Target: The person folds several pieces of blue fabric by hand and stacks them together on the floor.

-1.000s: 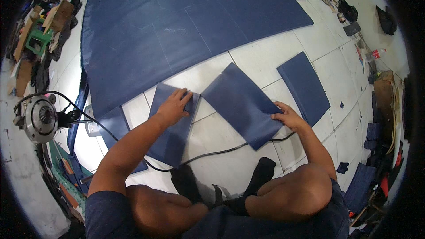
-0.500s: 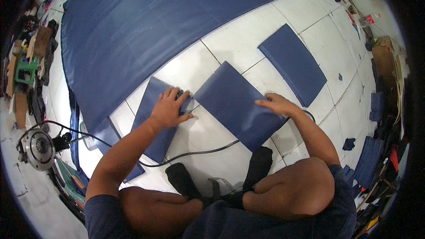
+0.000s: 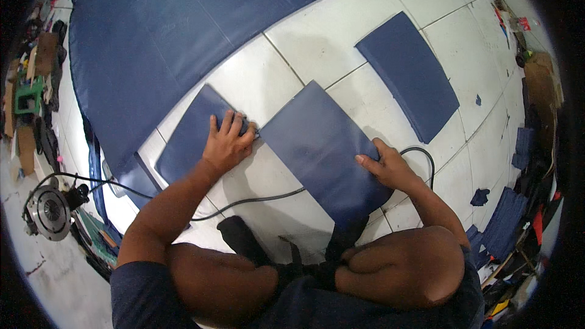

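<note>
A blue rectangular panel (image 3: 320,140) lies slanted before my legs on the white tiles. My right hand (image 3: 390,164) grips its right edge, thumb on top and the other fingers partly hidden. To the left, my left hand (image 3: 230,141) rests with bent fingers over the right edge of another blue panel (image 3: 192,128). Some dark material shows beside those fingers, too small to make out. The two panels come close together at the middle panel's left corner. A third blue panel (image 3: 411,76) lies apart, farther to the right.
A large blue sheet (image 3: 164,36) covers the far left floor. Black cord (image 3: 262,198) runs under the middle panel from a round metal device (image 3: 50,213) at left. Blue scraps (image 3: 503,222) lie at right; a green stool (image 3: 28,95) stands among clutter at far left.
My left hand has bent its fingers, and the left panel has turned and shifted away from my feet. The middle panel has moved slightly; my right hand has closed more on its edge.
</note>
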`<move>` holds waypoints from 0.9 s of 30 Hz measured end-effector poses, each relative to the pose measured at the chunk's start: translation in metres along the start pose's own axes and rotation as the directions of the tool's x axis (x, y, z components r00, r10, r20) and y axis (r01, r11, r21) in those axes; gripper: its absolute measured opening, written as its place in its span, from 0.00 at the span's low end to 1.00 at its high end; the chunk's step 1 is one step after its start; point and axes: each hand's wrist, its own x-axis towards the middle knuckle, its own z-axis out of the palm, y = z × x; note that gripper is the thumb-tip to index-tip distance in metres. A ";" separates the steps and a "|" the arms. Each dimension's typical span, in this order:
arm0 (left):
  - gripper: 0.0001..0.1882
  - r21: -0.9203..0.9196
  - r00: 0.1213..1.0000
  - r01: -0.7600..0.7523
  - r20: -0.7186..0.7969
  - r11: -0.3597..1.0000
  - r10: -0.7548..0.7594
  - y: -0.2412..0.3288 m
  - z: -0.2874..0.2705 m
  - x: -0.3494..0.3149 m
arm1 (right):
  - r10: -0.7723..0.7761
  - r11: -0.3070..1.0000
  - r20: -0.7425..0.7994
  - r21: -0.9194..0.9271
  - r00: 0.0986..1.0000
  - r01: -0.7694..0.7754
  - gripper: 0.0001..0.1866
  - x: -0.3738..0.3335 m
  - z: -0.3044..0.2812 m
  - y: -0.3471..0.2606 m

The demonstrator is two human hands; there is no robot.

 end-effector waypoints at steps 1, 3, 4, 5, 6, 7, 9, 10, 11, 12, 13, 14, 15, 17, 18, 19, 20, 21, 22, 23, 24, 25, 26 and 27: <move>0.31 -0.008 0.998 -0.059 -0.030 0.998 0.058 -0.001 0.004 0.001 | 0.023 1.000 0.014 -0.011 1.000 -0.023 0.29 0.000 -0.002 0.004; 0.31 0.008 0.992 -0.121 -0.032 0.993 0.121 -0.003 0.002 0.005 | 0.059 0.998 0.040 -0.035 0.997 -0.058 0.29 0.002 -0.005 0.007; 0.31 0.022 0.987 -0.155 -0.034 0.988 0.156 -0.006 0.002 0.006 | 0.070 0.997 0.054 -0.028 0.996 -0.069 0.29 0.003 -0.007 0.006; 0.32 0.027 0.983 -0.168 -0.064 0.985 0.170 -0.007 0.004 0.004 | 0.082 0.996 0.068 -0.021 0.994 -0.081 0.29 0.003 -0.008 0.004; 0.31 0.029 0.985 -0.163 -0.047 0.986 0.164 -0.006 0.005 0.002 | 0.095 0.995 0.081 -0.013 0.992 -0.094 0.29 0.003 -0.008 0.005; 0.30 0.030 0.985 -0.166 -0.036 0.986 0.167 -0.005 0.004 0.005 | 0.094 0.996 0.071 0.007 0.993 -0.094 0.29 0.001 -0.008 0.012; 0.29 0.048 0.988 -0.154 -0.020 0.987 0.155 -0.008 0.001 0.008 | 0.077 0.996 0.034 0.046 0.996 -0.079 0.29 -0.006 -0.013 0.035; 0.28 0.066 0.991 -0.136 -0.012 0.989 0.137 -0.013 0.000 0.009 | 0.060 0.998 -0.013 0.019 0.998 -0.060 0.29 -0.015 -0.017 0.050; 0.27 0.078 0.994 -0.112 -0.006 0.991 0.113 -0.016 0.000 0.008 | 0.044 0.999 -0.056 -0.016 0.997 -0.045 0.28 -0.031 -0.022 0.065; 0.27 0.062 0.996 -0.086 -0.008 0.994 0.087 -0.018 0.000 0.009 | 0.028 0.998 -0.115 -0.045 0.993 -0.033 0.28 -0.041 -0.024 0.074; 0.26 0.056 0.997 -0.069 -0.017 0.996 0.071 -0.019 -0.001 0.006 | 0.061 0.998 -0.109 0.036 0.992 -0.058 0.28 -0.042 -0.024 0.078; 0.25 0.036 0.998 -0.061 -0.015 0.997 0.062 -0.018 0.001 0.002 | 0.108 0.988 -0.091 0.123 0.990 -0.097 0.29 -0.047 -0.019 0.084; 0.25 -0.005 0.997 -0.053 -0.047 0.999 0.053 -0.021 0.005 0.002 | 0.151 0.969 -0.068 0.209 0.986 -0.134 0.29 -0.051 -0.013 0.090; 0.25 0.021 0.999 -0.032 -0.039 0.999 0.033 -0.018 0.001 0.005 | 0.182 0.969 -0.055 0.179 0.982 -0.169 0.30 -0.051 -0.007 0.101; 0.25 0.030 0.999 -0.027 -0.032 0.999 0.028 -0.016 0.001 0.006 | 0.204 0.967 -0.046 0.167 0.978 -0.194 0.30 -0.054 -0.002 0.110; 0.25 0.053 1.000 -0.028 -0.012 0.998 0.029 -0.018 0.003 0.004 | 0.147 0.974 -0.064 0.184 0.987 -0.133 0.31 -0.057 0.001 0.120; 0.25 0.032 1.000 -0.017 -0.010 0.999 0.018 -0.018 0.000 0.004 | 0.125 0.975 -0.070 0.193 0.990 -0.110 0.32 -0.059 0.001 0.122; 0.25 0.004 1.000 -0.011 -0.008 1.000 0.011 -0.016 -0.001 0.003 | 0.110 0.975 -0.078 0.200 0.991 -0.093 0.32 -0.060 0.002 0.119; 0.26 -0.021 1.000 0.000 -0.009 1.000 0.000 -0.014 -0.004 0.003 | 0.090 0.977 -0.088 0.202 0.992 -0.070 0.32 -0.061 0.003 0.117; 0.26 -0.073 1.000 0.002 -0.027 0.997 -0.004 -0.011 -0.011 0.009 | 0.046 0.991 -0.151 0.133 0.988 -0.026 0.32 -0.062 0.004 0.123; 0.26 -0.128 0.999 0.006 -0.035 0.992 -0.011 -0.006 -0.023 0.011 | 0.001 0.998 -0.200 0.060 0.980 0.011 0.33 -0.063 0.008 0.133; 0.27 -0.178 0.999 0.021 -0.030 0.984 -0.027 -0.004 -0.031 0.008 | -0.053 0.999 -0.230 -0.015 0.972 0.051 0.33 -0.065 0.010 0.136; 0.27 -0.239 0.998 0.018 -0.052 0.971 -0.032 -0.007 -0.032 0.004 | -0.013 0.993 -0.195 0.110 0.981 0.035 0.33 -0.071 0.004 0.124; 0.28 -0.301 0.997 0.015 -0.072 0.954 -0.039 -0.010 -0.031 0.002 | 0.021 0.973 -0.155 0.231 0.988 0.016 0.33 -0.082 -0.006 0.110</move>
